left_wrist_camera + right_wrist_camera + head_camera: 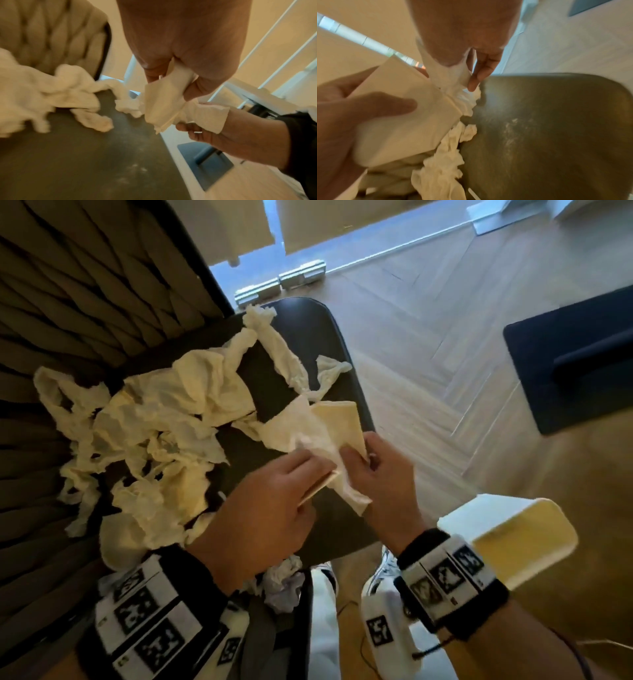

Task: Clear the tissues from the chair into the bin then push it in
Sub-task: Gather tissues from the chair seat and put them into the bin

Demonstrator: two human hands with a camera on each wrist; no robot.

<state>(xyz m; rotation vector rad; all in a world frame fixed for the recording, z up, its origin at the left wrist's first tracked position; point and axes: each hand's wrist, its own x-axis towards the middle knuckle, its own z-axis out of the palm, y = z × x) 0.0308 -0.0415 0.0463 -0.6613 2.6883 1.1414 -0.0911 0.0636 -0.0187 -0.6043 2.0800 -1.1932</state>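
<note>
Gathering step: left hand and right hand both pinch a folded tissue at the chair seat's right edge (heap remains left). Next, carry it to the bin, near right.

Hidden, cropped and blurred parts

The chair back runs off the head view's left and top edges, and its legs are out of sight under the seat; the bin is half covered by the right hand and wrist band, so its inside cannot be read; the tissues smear into 1 pale mass in the left wrist view, their count unclear, and a crumpled wad at the seat's near edge is partly behind the left hand; both wrist views cut each hand off at the top edge, and the folded piece hides the left fingers behind it; the dark mat is cropped at the right edge
</note>
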